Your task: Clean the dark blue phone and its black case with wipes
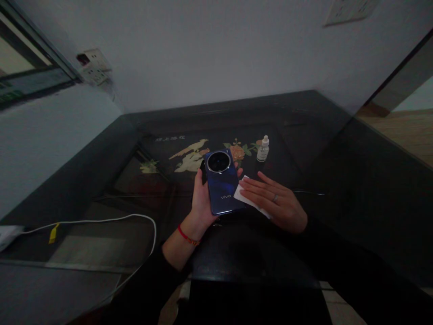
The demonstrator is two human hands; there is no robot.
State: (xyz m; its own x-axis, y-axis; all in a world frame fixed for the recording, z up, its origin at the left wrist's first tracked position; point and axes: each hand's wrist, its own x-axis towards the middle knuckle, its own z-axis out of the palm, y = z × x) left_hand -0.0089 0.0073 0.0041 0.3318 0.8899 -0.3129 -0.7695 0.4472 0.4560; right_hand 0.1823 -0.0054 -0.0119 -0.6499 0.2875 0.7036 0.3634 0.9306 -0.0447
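A dark blue smartphone (pixel 221 187) with a large round camera ring faces back side up, its "vivo" lettering showing. My left hand (pixel 202 198) grips it from below and the left, thumb along one edge and fingertips showing at the other. Beside the phone's lower right, my right hand (pixel 275 201) presses its fingers over a white wipe (pixel 246 194). One corner of the wipe lies close to the phone's edge; whether they touch I cannot tell. Beyond the right hand stands a small white-capped dropper bottle (pixel 263 150) with a label.
The dark glossy table (pixel 304 135) carries a bird and flower picture and meets the wall at its back. A white cable (pixel 111 220) with a yellow tag (pixel 53 234) curves across the left, leading to a white block (pixel 10 235). Wall sockets (pixel 94 67) sit at upper left.
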